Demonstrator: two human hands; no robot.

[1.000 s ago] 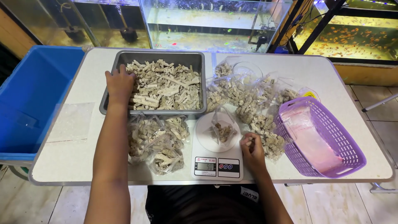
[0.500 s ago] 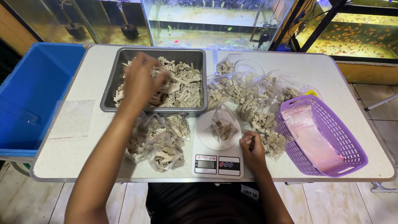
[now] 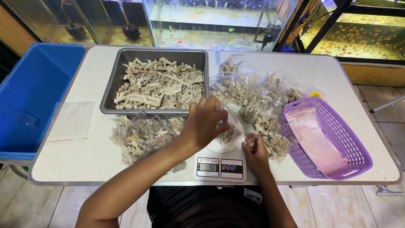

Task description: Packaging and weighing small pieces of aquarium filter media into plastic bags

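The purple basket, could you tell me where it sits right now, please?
In the head view the purple basket sits at the table's right end, beside the filled bags and right of the scale.

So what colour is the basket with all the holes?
Purple; the basket shows best in the head view.

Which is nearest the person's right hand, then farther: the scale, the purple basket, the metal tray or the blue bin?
From the right hand:
1. Scale, just beside it, to the left.
2. Purple basket, to the right.
3. Metal tray, far left, behind.
4. Blue bin, off the table's left edge.
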